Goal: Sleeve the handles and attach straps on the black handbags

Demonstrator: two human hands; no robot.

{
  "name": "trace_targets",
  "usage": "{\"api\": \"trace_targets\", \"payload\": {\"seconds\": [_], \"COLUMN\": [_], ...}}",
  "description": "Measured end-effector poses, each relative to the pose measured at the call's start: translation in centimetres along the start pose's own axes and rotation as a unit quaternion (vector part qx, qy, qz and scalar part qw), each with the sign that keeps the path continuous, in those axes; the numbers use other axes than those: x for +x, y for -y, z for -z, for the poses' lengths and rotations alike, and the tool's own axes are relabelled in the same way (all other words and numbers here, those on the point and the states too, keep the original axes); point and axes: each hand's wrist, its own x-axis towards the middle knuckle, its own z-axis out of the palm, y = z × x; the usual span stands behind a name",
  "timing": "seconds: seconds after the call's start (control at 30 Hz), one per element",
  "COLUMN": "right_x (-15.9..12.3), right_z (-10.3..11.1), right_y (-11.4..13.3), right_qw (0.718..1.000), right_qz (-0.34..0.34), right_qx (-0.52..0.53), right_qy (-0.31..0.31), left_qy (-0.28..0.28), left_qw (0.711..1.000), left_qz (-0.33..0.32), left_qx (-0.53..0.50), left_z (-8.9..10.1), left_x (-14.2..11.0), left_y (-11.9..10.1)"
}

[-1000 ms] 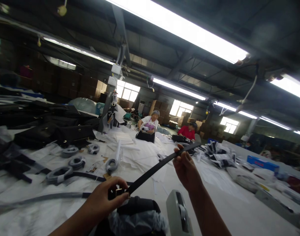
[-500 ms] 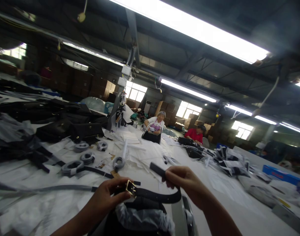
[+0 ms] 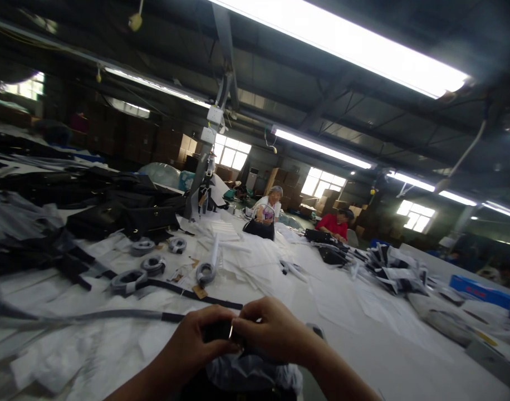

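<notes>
My left hand (image 3: pixel 196 337) is closed around a black strap near its gold buckle (image 3: pixel 230 332). My right hand (image 3: pixel 269 328) pinches at the same buckle, fingers touching those of the left, and covers most of the strap's end. Away to the left runs the strap's grey-wrapped length (image 3: pixel 113 315), coming out from behind my left hand. Just under both hands stands a black bag (image 3: pixel 238 390) with clear plastic (image 3: pixel 255 370) bunched across its top. How the strap lies in the buckle is hidden by my fingers.
Several wrapped strap coils (image 3: pixel 130 282) lie on the white table (image 3: pixel 342 334) ahead and left. Black bags (image 3: pixel 150 223) are piled at left. Wrapped pieces (image 3: pixel 397 270) and a blue box (image 3: pixel 484 295) sit at right. Two people (image 3: pixel 336 224) work across the table.
My right hand has moved left and down to the buckle, bringing the strap's loose end with it. The open loop of strap between the hands is no longer visible.
</notes>
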Motion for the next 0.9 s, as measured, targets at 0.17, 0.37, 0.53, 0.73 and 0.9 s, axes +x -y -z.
{"api": "trace_targets", "payload": {"seconds": [0.17, 0.37, 0.53, 0.73, 0.9], "right_x": [-0.1, 1.0, 1.5, 1.5, 1.9], "right_z": [-0.3, -0.9, -0.1, 1.1, 1.1], "right_y": [2.0, 2.2, 2.0, 1.7, 0.9], "right_qw": [0.977, 0.966, 0.967, 0.978, 0.987], "right_qz": [0.074, 0.091, 0.075, 0.054, 0.062], "right_qx": [-0.153, -0.226, -0.228, -0.192, -0.138], "right_qy": [-0.131, -0.084, -0.088, -0.060, -0.048], "left_qy": [-0.035, -0.068, -0.131, -0.254, -0.371], "left_qw": [0.999, 0.992, 0.955, 0.930, 0.893], "left_qz": [0.014, -0.054, -0.125, -0.053, 0.092], "left_qx": [-0.016, 0.087, 0.234, 0.261, 0.239], "left_z": [0.6, 1.4, 4.6, 11.9, 15.8], "left_x": [0.2, 0.2, -0.7, -3.9, -6.9], "left_y": [0.5, 0.9, 1.3, 6.7, 10.3]}}
